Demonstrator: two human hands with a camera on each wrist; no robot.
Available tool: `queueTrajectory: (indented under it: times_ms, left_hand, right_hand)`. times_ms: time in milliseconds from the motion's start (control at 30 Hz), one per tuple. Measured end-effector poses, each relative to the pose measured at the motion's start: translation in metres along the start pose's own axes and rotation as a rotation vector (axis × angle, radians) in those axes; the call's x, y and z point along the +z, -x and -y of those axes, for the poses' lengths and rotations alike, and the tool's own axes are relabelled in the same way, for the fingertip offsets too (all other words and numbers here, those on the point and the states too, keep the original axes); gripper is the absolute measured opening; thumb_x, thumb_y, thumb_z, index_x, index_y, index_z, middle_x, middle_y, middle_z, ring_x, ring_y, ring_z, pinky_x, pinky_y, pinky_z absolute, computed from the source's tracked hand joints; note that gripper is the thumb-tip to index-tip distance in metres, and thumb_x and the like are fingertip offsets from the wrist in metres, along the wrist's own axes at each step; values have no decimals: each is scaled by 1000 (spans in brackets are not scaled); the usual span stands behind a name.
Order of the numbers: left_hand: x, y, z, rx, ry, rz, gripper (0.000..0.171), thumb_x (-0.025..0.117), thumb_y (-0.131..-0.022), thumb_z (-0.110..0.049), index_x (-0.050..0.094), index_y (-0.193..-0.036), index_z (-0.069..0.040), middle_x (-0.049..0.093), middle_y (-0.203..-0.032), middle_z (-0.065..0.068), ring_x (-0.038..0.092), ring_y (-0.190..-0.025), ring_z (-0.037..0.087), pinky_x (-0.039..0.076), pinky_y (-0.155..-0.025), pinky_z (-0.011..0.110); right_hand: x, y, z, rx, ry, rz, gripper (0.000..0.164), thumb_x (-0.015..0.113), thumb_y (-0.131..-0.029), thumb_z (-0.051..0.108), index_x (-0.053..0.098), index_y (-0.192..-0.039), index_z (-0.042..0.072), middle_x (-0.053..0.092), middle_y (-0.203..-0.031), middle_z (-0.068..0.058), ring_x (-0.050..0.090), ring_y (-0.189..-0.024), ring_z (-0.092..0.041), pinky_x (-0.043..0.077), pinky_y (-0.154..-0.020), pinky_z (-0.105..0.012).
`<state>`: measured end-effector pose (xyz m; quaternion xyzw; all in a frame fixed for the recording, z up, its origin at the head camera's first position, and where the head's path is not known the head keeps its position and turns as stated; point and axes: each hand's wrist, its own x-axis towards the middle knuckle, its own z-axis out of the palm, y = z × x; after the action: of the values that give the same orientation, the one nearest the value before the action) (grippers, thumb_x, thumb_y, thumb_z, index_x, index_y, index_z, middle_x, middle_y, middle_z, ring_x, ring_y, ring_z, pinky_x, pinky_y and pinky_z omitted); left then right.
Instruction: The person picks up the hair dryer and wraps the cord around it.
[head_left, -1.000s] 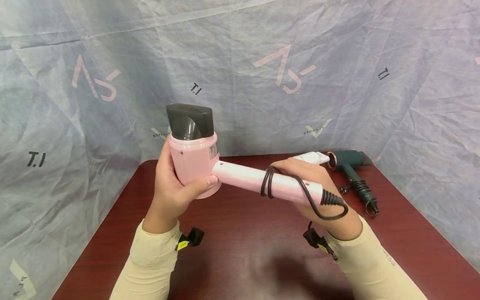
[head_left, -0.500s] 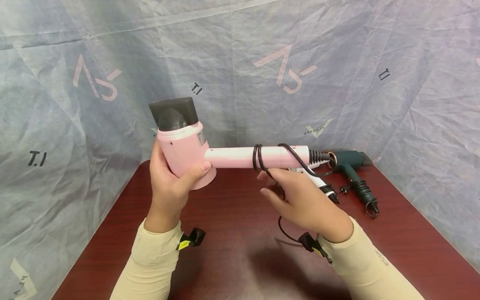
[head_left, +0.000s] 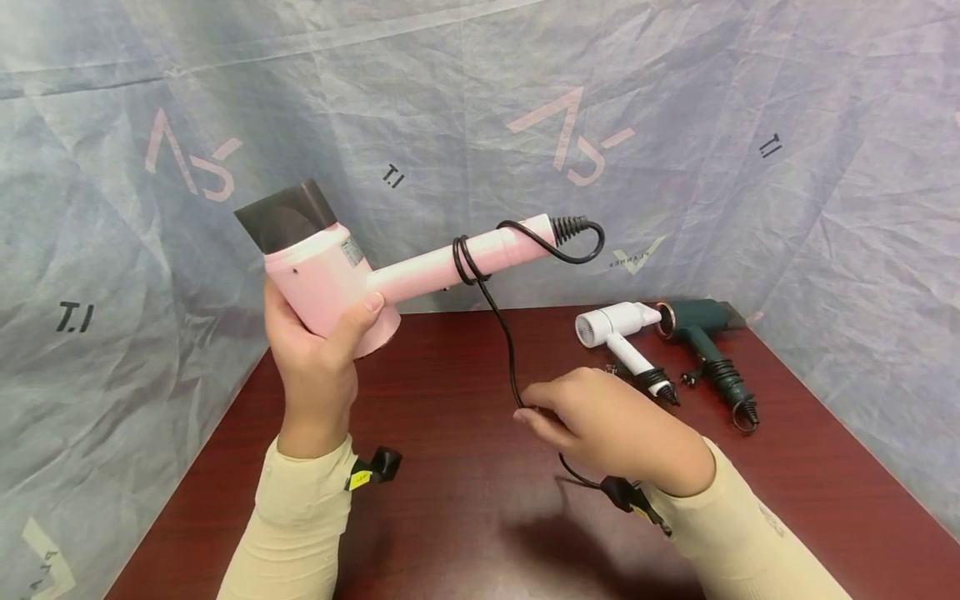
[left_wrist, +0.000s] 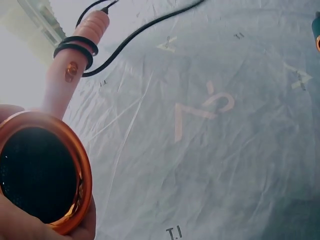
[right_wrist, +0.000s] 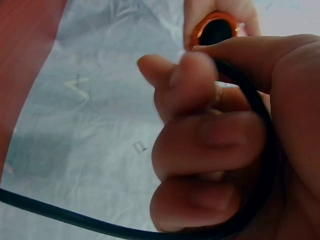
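Note:
A pink hair dryer (head_left: 322, 279) with a black nozzle (head_left: 288, 217) is held up in my left hand (head_left: 318, 358), which grips its barrel. Its handle (head_left: 442, 265) points up and to the right, with black cord looped round it. From those loops the cord (head_left: 510, 346) runs down to my right hand (head_left: 600, 421), whose curled fingers hold it. In the right wrist view the cord (right_wrist: 260, 115) passes through the palm behind the curled fingers (right_wrist: 207, 145). The left wrist view shows the dryer's copper-coloured rear ring (left_wrist: 82, 165) round a dark grille.
On the dark red table (head_left: 435, 400), a white hair dryer (head_left: 611, 325) and a dark green hair dryer (head_left: 697, 321) lie at the back right, cords wound round their handles. A grey printed cloth (head_left: 465, 125) hangs behind the table.
My left hand has moved left and tilted the dryer, so its handle end has risen. My right hand has left the handle and moved down, drawing a length of cord off it.

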<state>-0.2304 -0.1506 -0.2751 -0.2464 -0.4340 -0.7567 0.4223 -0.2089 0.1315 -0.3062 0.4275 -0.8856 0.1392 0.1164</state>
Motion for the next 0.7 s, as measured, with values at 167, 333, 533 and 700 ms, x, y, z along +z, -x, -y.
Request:
queueTrajectory:
  times_ms: [167,333,533,700]
  left_hand:
    - [4,0,-4,7,-36,-25,68,76,-65,16,58,-128,2,66,-114,18,62,-100,30,55,-87,36]
    - [5,2,-2,-1,-56,-13,73,77,-64,17,55,-131,1,65,-116,16,61,-104,31,56,-88,36]
    - [5,5,1,-11,-155,8,76,82,-65,14,54,-134,-2,65,-117,16,62,-103,30,57,-85,33]
    - [7,10,1,-9,-348,71,83,90,-64,9,53,-137,-7,65,-117,14,62,-101,29,57,-83,31]
  right_hand:
    - [-5,7,13,-73,82,-9,34,61,-101,21,42,-74,23,30,-60,16,28,-54,1,29,-50,-19]
    - [-13,15,22,-154,98,-108,31,58,-99,20,40,-75,23,25,-61,17,21,-55,4,21,-50,-16]
    - [-21,17,28,-337,68,-281,29,52,-105,23,44,-77,19,27,-60,15,18,-56,5,15,-53,-12]
    - [-29,17,29,-463,54,-413,29,44,-109,23,51,-83,14,32,-61,15,23,-57,4,19,-54,-10]
